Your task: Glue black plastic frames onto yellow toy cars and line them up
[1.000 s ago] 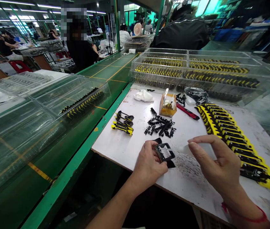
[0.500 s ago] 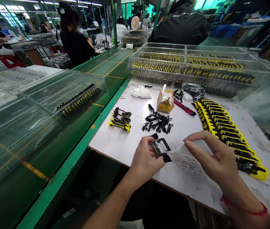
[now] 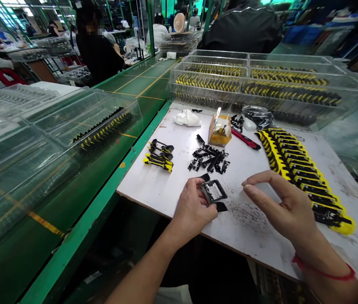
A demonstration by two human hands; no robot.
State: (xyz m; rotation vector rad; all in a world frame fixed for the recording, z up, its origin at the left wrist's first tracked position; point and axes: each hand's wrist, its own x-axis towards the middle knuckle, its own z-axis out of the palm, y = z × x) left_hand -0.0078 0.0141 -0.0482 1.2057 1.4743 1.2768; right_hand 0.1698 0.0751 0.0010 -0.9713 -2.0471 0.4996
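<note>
A rectangular black plastic frame (image 3: 213,191) sits in the left hand (image 3: 194,207), just above the near edge of the white worktop (image 3: 153,190), toward its middle. The left fingers (image 3: 194,185) are curled and grip the frame's left side, with the frame tilted toward the viewer. Black flat tabs (image 3: 221,207) lie at its lower right corner; whether they are attached cannot be determined.

The right hand (image 3: 280,207) is held open in a wide pinch, thumb and forefinger apart, and grasps nothing. Its fingertips (image 3: 245,185) are near the frame but not touching it. A red cord (image 3: 324,272) encircles the right wrist.

Dark smudges (image 3: 248,215) mark the worktop below the frame. Behind the hands lies a heap of black plastic parts (image 3: 209,158). To its left are black-and-yellow parts (image 3: 158,162), near the worktop's left edge. A cardboard box (image 3: 219,131), a red utility knife (image 3: 245,139) and a white cloth (image 3: 187,118) occupy the far edge. Rows of yellow-and-black parts (image 3: 302,177) run along the right side. Clear plastic trays (image 3: 255,80) stand beyond the far edge, beside a green conveyor bench (image 3: 141,88).
</note>
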